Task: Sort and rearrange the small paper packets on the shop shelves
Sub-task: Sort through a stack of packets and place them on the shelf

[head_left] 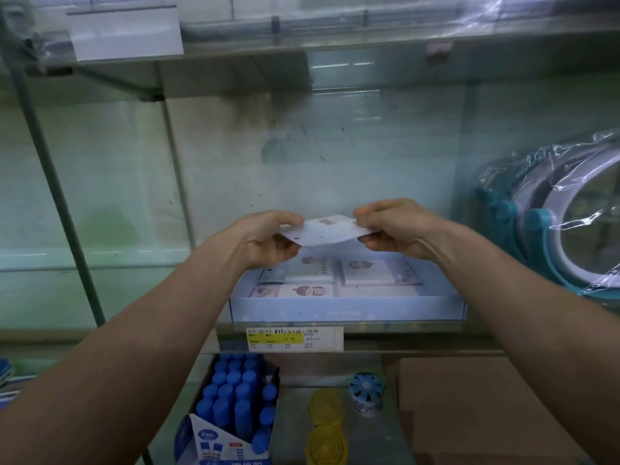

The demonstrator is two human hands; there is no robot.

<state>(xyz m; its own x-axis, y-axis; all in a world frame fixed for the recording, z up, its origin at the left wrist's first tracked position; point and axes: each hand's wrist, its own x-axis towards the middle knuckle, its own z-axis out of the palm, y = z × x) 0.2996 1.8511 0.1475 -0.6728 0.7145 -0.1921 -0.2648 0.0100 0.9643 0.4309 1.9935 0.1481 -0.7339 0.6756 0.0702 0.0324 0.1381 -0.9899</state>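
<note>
Both hands hold one small white paper packet in the air above a pale blue tray on the middle shelf. My left hand pinches its left end, and my right hand pinches its right end. Inside the tray lie several similar packets with a cartoon figure printed on them, laid flat in rows.
A price label is fixed to the shelf edge below the tray. Plastic-wrapped teal and grey hoops stand at the right. On the lower shelf stand a box of blue-capped tubes, a yellow round item, a blue round item and cardboard boxes.
</note>
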